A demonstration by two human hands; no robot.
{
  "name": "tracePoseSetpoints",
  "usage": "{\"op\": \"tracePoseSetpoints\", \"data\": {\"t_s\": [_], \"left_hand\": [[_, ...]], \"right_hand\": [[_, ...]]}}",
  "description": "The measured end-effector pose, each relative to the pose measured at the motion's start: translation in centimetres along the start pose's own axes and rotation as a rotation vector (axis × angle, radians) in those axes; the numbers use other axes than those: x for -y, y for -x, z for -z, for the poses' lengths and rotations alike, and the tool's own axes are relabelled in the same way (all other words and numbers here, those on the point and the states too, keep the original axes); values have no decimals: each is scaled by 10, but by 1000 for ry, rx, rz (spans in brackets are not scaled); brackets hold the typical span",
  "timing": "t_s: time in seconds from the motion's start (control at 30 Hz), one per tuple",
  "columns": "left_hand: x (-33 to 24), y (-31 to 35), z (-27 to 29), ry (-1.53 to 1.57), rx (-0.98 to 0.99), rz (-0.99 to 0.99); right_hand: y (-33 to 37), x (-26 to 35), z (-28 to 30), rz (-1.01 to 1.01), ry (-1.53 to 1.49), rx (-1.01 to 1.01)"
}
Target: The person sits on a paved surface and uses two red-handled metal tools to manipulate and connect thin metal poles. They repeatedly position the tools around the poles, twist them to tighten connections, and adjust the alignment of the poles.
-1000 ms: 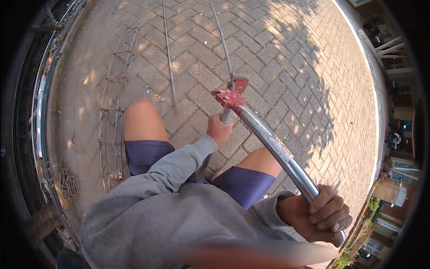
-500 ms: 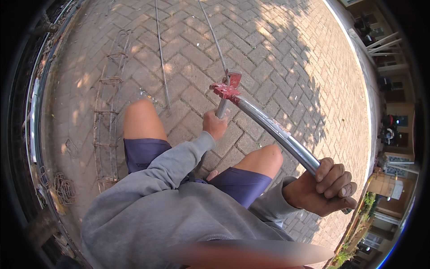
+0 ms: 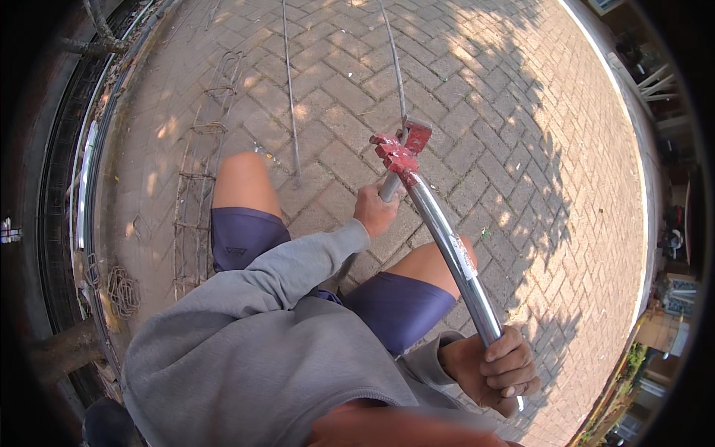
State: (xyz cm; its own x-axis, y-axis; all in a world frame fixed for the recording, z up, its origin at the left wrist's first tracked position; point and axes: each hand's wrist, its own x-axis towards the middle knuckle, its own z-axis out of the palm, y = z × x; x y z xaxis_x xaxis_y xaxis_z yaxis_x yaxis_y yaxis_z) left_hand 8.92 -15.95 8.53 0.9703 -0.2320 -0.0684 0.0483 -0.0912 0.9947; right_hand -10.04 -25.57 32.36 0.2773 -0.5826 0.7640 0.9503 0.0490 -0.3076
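My left hand [image 3: 376, 211] is wrapped round the short grey handle of a bolt cutter just below its scuffed red head [image 3: 401, 158]. My right hand [image 3: 495, 369] grips the far end of the long chrome handle [image 3: 445, 235], low on the right beside my thigh. A thin steel rod [image 3: 395, 67] runs from the top of the view into the red head. Whether the jaws are closed on it cannot be made out. Both handles slant down from the head, the chrome one passing in front of my right knee.
A second steel rod [image 3: 291, 93] lies on the brick paving left of the first. Along my left leg rests a rebar cage [image 3: 195, 176]. Bent wire stirrups [image 3: 124, 290] are heaped farther left, near long bars at the edge. A pale curb bounds the paving at right.
My right hand has swung the chrome handle down and inward, toward my body and the other handle. My left hand keeps its hold. The view has shifted slightly.
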Motion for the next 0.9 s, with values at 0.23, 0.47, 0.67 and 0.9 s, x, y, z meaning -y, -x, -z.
{"op": "tracePoseSetpoints", "data": {"t_s": [0.23,0.47,0.67,0.9], "left_hand": [[-10,0,-15,-215,-118,30],[-3,-8,-11,-201,-230,-43],[6,-13,10,-44,-182,-64],[1,-14,-2,-169,-217,-6]], "right_hand": [[-32,2,21,-86,-86,-23],[-57,-20,19,-150,-128,101],[-41,-29,5,-157,-106,122],[-65,-26,-4,-200,-59,115]]}}
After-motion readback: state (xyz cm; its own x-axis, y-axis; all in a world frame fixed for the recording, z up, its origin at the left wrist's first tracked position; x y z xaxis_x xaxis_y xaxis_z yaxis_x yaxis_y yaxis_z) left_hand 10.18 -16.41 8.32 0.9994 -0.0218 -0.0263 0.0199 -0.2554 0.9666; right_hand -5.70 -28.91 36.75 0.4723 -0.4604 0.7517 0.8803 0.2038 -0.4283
